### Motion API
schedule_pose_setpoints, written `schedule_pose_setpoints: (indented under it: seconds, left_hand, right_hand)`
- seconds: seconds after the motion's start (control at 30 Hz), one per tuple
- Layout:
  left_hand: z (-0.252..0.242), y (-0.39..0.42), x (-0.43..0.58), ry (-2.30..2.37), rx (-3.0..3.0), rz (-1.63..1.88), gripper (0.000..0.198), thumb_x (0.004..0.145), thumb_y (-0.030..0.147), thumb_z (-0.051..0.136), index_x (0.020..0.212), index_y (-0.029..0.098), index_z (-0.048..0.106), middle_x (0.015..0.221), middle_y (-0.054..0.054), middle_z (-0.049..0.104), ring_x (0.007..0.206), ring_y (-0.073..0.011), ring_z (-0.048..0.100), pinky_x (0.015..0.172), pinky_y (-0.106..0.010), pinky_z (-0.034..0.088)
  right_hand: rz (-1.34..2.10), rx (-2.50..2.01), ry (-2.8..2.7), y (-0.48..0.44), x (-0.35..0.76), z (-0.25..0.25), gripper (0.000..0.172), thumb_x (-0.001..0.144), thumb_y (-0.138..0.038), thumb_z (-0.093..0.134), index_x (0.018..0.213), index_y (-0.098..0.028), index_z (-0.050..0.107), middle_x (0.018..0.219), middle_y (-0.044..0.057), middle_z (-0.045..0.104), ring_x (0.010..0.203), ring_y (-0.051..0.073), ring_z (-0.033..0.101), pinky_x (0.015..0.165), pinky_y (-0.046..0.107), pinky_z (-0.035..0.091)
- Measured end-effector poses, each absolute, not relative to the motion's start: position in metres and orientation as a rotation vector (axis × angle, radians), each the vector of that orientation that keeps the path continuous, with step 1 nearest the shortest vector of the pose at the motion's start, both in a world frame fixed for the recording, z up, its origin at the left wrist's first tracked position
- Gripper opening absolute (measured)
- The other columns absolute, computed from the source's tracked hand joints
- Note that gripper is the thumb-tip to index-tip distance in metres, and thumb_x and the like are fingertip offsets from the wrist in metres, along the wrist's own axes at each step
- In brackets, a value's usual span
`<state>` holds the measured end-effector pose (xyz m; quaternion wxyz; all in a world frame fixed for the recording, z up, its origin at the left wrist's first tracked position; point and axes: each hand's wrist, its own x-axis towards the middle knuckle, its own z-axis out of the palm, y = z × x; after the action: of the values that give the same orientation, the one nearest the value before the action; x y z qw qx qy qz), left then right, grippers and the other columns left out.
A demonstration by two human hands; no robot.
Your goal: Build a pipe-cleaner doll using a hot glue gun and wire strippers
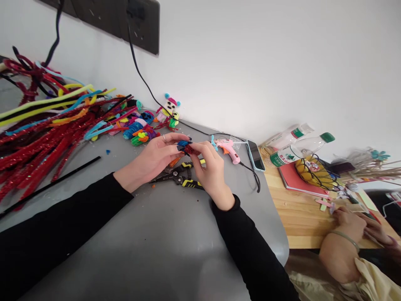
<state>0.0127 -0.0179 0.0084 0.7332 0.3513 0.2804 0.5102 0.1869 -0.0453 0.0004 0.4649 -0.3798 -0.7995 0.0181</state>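
Steadily | I have left hand [157, 154] and right hand [209, 167] pinching one fuzzy blue-and-red piece [186, 146] between fingertips | pliers [177, 178] lie below the grip, glue gun [231, 151] to its right | I'd press lightly, evenly, sparing the fuzz

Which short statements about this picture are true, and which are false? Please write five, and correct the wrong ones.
1. The left hand and the right hand hold a small blue-and-red piece. True.
2. The pink glue gun lies to the left of both hands. False: it lies to their right, near the phone.
3. The black-and-yellow pliers lie on the grey table. True.
4. The red notebook lies on the grey table. False: it lies on the wooden table.
5. The other person wears a bracelet. True.
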Motion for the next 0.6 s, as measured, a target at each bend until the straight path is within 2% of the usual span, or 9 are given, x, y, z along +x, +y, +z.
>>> schedule_pose_setpoints:
  seconds: [0.6]
  left_hand:
    - [0.0073,-0.0167,0.0125,0.611,0.779,1.136,0.025,0.061,0.014,0.089,0.085,0.019,0.083,0.092,-0.004,0.074,0.088,-0.0167,0.066,0.078,-0.026,0.056]
  right_hand:
    - [0.048,-0.923,-1.962,-0.0456,0.1863,-0.001,0.02,0.105,-0.013,0.049,0.115,-0.023,0.063,0.099,0.007,0.07,0.091,0.018,0.066,0.079,0.033,0.057]
